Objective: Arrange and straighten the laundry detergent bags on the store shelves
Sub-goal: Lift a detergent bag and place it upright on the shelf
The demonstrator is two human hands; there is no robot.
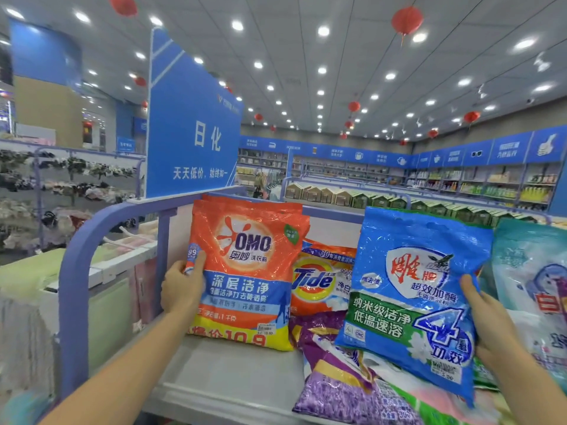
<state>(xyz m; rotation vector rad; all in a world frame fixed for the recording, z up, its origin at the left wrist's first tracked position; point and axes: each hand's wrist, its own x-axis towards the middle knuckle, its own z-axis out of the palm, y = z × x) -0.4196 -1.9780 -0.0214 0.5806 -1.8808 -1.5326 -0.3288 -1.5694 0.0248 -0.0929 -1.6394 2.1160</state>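
Head view: shelf (233,372) holds OMO bag (245,271), Tide bag (319,280); blue bag (411,302) held.

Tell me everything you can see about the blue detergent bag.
The blue detergent bag is glossy, crinkled plastic with red Chinese characters on a white emblem, a green band and a large 4. A price sticker sits near its bottom. The right hand grips its right edge, holding it upright, slightly tilted, over the purple bag, right of the orange OMO bag held by the left hand.
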